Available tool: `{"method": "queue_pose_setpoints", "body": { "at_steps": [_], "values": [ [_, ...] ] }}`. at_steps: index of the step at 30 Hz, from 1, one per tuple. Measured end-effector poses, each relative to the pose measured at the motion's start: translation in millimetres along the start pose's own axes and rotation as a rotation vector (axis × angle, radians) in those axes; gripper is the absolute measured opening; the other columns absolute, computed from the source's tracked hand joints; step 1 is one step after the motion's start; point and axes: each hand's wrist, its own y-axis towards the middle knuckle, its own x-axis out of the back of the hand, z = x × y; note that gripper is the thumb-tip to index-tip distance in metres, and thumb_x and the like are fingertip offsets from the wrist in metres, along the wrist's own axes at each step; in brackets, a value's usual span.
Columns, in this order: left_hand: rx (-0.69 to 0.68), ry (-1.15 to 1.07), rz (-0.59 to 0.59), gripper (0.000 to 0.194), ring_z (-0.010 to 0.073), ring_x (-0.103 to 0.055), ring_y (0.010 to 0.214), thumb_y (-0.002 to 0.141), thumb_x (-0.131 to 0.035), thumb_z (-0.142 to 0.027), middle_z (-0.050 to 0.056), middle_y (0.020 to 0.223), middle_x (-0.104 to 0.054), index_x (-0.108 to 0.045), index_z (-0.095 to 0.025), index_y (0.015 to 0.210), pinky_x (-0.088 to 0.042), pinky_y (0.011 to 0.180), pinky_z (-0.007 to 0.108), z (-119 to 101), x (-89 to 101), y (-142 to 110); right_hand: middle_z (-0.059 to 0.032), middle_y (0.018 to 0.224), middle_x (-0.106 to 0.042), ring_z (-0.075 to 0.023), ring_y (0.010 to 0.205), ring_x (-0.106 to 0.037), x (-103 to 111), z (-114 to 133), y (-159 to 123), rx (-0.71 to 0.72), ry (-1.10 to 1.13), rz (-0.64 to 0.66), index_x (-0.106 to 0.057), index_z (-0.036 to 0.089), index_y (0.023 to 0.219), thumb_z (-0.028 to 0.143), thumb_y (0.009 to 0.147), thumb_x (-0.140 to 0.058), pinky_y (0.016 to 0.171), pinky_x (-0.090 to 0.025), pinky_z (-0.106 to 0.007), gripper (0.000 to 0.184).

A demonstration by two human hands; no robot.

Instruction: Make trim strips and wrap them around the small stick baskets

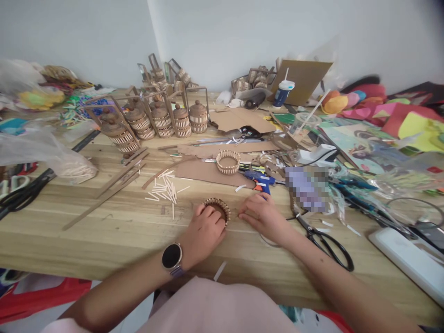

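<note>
My left hand [206, 227], with a watch [172, 256] on its wrist, rests on a small round basket [225, 210] and grips its near left side. Short upright sticks form the basket's wall; my fingers hide part of the rim. Just to the right, my right hand [261, 213] hovers with thumb and fingertips pressed together; anything between them is too small to make out. Behind it lies a blue glue gun [261, 179]. A similar, paler round basket [228, 163] sits farther back on cardboard. Loose short sticks [164, 190] lie to the left.
Several lidded, handled stick baskets [161, 118] stand at the back left. Black-handled scissors [328, 247] lie right of my right hand, near a white power strip [409, 261]. Brown strips [114, 185] lie at left. A lidded cup [283, 94] stands at the back.
</note>
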Motion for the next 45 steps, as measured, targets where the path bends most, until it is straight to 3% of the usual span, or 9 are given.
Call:
{"method": "queue_pose_setpoints", "body": {
  "at_steps": [9, 23, 31, 36, 40, 42, 45],
  "values": [
    [-0.011, -0.014, 0.032, 0.013, 0.0221, -0.053, 0.092, 0.092, -0.057, -0.023, 0.003, 0.088, -0.066, -0.064, -0.017, 0.083, -0.035, 0.089, 0.042, -0.3, 2.5, 1.6, -0.0039, 0.089, -0.068, -0.0216, 0.093, -0.059, -4.7, -1.3, 17.9, 0.039, 0.000, -0.012, -0.064, 0.021, 0.083, 0.019, 0.088, -0.060, 0.092, -0.029, -0.042, 0.007],
    [-0.040, -0.011, 0.006, 0.011, 0.0219, -0.053, 0.094, 0.091, -0.058, -0.022, 0.003, 0.090, -0.067, -0.064, -0.017, 0.084, -0.035, 0.091, 0.041, 0.5, 0.1, 1.3, -0.0038, 0.097, -0.072, -0.0205, 0.098, -0.062, -16.4, 2.6, 20.6, 0.067, 0.042, -0.084, -0.065, 0.023, 0.092, 0.017, 0.088, -0.061, 0.098, -0.031, -0.043, 0.009],
    [-0.060, -0.016, 0.017, 0.009, 0.0219, -0.052, 0.094, 0.090, -0.059, -0.023, 0.003, 0.091, -0.067, -0.064, -0.018, 0.084, -0.034, 0.092, 0.043, 1.2, -1.3, 1.4, -0.0117, 0.116, -0.068, -0.0245, 0.109, -0.060, -19.9, -6.6, 19.8, 0.109, 0.009, -0.108, -0.055, 0.023, 0.130, 0.019, 0.089, -0.058, 0.099, -0.036, -0.048, 0.041],
    [-0.085, -0.055, 0.039, 0.012, 0.0228, -0.051, 0.104, 0.093, -0.057, -0.024, 0.003, 0.098, -0.068, -0.066, -0.018, 0.089, -0.034, 0.096, 0.044, 4.8, 5.8, -0.1, -0.0106, 0.128, -0.060, -0.0235, 0.115, -0.055, -5.8, -5.3, 25.7, 0.271, -0.016, -0.006, -0.070, 0.027, 0.110, 0.019, 0.092, -0.054, 0.094, -0.041, -0.042, 0.025],
    [-0.132, -0.087, 0.055, 0.009, 0.0292, -0.041, 0.123, 0.090, -0.061, -0.024, 0.006, 0.109, -0.067, -0.069, -0.020, 0.091, -0.033, 0.101, 0.047, 18.1, 19.8, -3.2, -0.0087, 0.128, -0.060, -0.0276, 0.124, -0.047, 12.6, 4.0, 27.5, 0.355, -0.022, 0.104, -0.073, 0.026, 0.090, 0.021, 0.089, -0.060, 0.099, -0.038, -0.048, 0.014],
    [-0.146, -0.173, 0.097, 0.006, 0.0301, -0.040, 0.125, 0.085, -0.068, -0.026, 0.005, 0.109, -0.067, -0.071, -0.021, 0.089, -0.034, 0.102, 0.046, 27.0, 29.6, -3.4, -0.0076, 0.129, -0.061, -0.0278, 0.130, -0.042, 22.6, 10.8, 26.0, 0.372, 0.057, 0.192, -0.070, 0.024, 0.089, 0.021, 0.088, -0.062, 0.105, -0.034, -0.050, 0.009],
    [-0.167, -0.444, 0.212, 0.009, 0.0248, -0.046, 0.120, 0.080, -0.073, -0.029, 0.001, 0.092, -0.068, -0.069, -0.022, 0.083, -0.040, 0.099, 0.036, 37.7, 44.9, -0.9, -0.0072, 0.122, -0.064, -0.0237, 0.129, -0.045, 36.5, 22.6, 21.9, 0.327, 0.286, 0.277, -0.065, 0.022, 0.085, 0.021, 0.087, -0.063, 0.107, -0.035, -0.046, 0.003]
  ]
}}
